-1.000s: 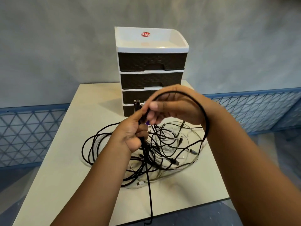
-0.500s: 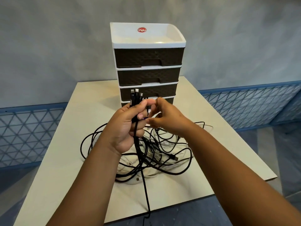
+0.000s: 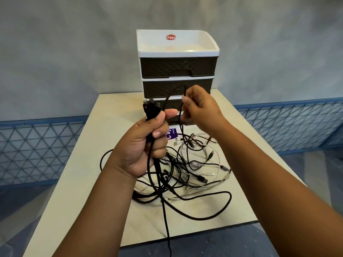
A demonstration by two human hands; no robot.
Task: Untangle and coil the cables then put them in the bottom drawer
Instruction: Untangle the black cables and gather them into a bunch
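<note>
Above the middle of the table [image 3: 78,179], the left hand [image 3: 143,145] grips a bunch of black cables [image 3: 148,112] in a tight fist, and their plugs stick up out of the top; at about 2 o'clock from it, the right hand [image 3: 200,110] pinches one black cable [image 3: 178,101] between thumb and fingertips, and this cable loops up and over toward the left hand; under both hands, at 6 o'clock, a messy pile of black and clear cables [image 3: 194,171] lies on the table; one black cable hangs down past the near table edge; at 12 o'clock stands the drawer box [image 3: 178,69], all drawers closed; the bottom drawer is mostly hidden behind the hands.
</note>
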